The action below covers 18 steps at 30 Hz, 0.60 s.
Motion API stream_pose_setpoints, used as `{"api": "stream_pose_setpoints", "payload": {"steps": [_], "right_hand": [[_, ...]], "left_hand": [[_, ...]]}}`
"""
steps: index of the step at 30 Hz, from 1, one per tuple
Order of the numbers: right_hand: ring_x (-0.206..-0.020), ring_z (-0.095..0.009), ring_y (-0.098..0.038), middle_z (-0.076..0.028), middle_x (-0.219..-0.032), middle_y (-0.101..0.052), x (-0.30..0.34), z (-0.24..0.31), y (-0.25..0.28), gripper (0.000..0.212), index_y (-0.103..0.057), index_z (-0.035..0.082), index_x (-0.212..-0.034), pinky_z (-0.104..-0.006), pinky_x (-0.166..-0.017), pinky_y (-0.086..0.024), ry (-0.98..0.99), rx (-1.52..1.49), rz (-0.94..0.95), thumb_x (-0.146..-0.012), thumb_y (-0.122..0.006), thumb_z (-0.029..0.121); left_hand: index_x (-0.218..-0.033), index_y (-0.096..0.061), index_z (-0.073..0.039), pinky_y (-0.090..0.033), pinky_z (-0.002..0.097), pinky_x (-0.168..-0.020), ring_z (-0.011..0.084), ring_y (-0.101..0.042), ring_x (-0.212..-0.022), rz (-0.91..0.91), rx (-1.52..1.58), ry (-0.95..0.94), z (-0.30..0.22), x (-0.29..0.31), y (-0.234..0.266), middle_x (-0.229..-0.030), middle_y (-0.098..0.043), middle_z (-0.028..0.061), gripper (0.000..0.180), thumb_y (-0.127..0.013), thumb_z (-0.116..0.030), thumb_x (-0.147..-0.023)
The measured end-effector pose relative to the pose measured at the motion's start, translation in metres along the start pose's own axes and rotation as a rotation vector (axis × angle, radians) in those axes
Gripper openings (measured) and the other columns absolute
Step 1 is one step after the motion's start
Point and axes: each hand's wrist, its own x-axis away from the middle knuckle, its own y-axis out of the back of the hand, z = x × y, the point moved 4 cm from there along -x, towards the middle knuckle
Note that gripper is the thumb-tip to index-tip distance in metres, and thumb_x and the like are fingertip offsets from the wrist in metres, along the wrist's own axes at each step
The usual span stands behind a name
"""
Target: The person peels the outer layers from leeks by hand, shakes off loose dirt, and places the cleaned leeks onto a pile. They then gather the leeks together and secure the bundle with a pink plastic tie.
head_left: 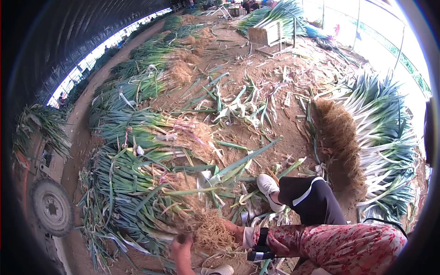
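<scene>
At the lower middle, a pile of green onions point(137, 192) lies with its leaves to the left and its tan, soil-covered roots point(213, 231) toward me. My left hand point(182, 252) is closed around stalk ends at the near edge of this pile, its fingertips dark and somewhat blurred. Just to the right, my right hand point(234, 230) reaches into the roots from a flowered sleeve. Its fingers are hidden behind the root strands. A dark device is strapped at my right wrist.
A stack of cleaner green onions point(380, 137) lies at right, roots inward. More bundles point(151, 68) stretch away on the left. Stripped leaves point(238, 107) litter the soil. A low stand point(275, 36) is at the back; a wheel point(51, 206) stands at left. My shoe point(270, 190) is close by.
</scene>
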Motion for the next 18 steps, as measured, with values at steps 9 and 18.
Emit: {"api": "stream_pose_setpoints", "payload": {"steps": [9, 18], "right_hand": [[-0.084, -0.025, -0.058, -0.014, -0.1, -0.057, 0.007, 0.01, -0.015, 0.039, -0.05, 0.003, -0.108, -0.0376, -0.073, -0.05, -0.011, -0.027, 0.007, -0.089, -0.036, 0.034], [-0.085, -0.026, -0.058, -0.014, -0.1, -0.057, 0.01, 0.008, -0.027, 0.04, -0.049, 0.003, -0.108, -0.0375, -0.073, -0.05, 0.022, -0.054, -0.018, -0.089, -0.035, 0.035]], "left_hand": [[-0.088, -0.056, 0.004, -0.043, 0.0297, -0.065, 0.0177, -0.054, -0.067, -0.193, -0.058, -0.057, -0.002, 0.023, 0.002, -0.077, -0.06, 0.0083, 0.02, -0.06, -0.006, -0.071], [-0.084, -0.059, -0.001, -0.045, 0.0381, -0.063, 0.0345, -0.057, -0.07, -0.325, -0.205, -0.117, 0.016, 0.042, -0.018, -0.077, -0.06, 0.02, 0.026, -0.062, -0.024, -0.072]]}}
